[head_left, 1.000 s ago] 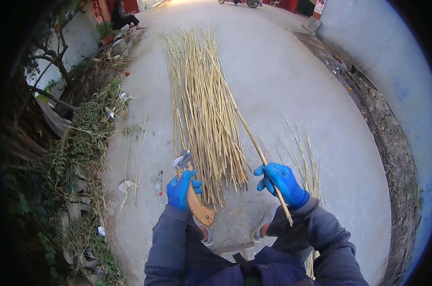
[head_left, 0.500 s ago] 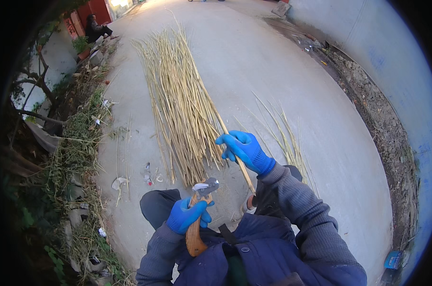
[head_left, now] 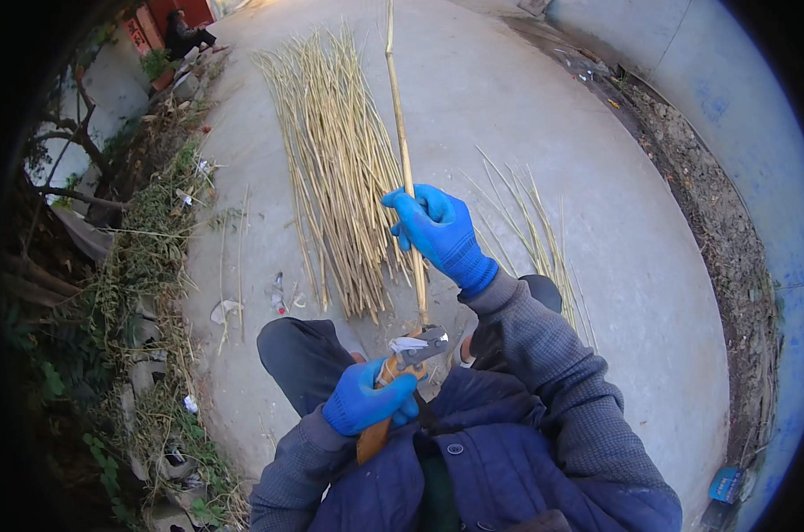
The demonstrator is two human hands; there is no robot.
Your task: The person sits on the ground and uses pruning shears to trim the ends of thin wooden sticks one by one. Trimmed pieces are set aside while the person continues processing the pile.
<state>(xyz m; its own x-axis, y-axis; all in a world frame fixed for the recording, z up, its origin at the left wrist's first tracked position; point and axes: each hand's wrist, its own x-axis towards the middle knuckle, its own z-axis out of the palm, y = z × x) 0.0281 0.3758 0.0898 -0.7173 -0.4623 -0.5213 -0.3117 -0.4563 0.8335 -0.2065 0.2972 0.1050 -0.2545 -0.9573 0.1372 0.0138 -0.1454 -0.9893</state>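
Observation:
My left hand (head_left: pixel 368 399), in a blue work glove, is closed around the curved wooden handle of a hand cutter (head_left: pixel 421 348) with a grey metal head and a bright blade. My right hand (head_left: pixel 439 230), gloved alike, grips a long tan stalk (head_left: pixel 400 124) that stands nearly upright in the view. The stalk's lower end comes down to just behind the cutter's head; whether the two touch I cannot tell. To the left of the stalk lies a large bundle of similar stalks (head_left: pixel 335 168) on the concrete, thick ends toward me.
Several thin stalks (head_left: pixel 539 230) lie to the right, past my knee. Weeds and rubble (head_left: pixel 158 257) line the left edge; a pale wall (head_left: pixel 730 115) and dirt strip bound the right. A person (head_left: pixel 185 35) sits far left. A blue box (head_left: pixel 725 485) lies lower right.
The stalk has swung from slanting to nearly upright, its lower end shifting left. My right hand moved slightly left and up; my left hand carried the cutter right, toward the stalk's end.

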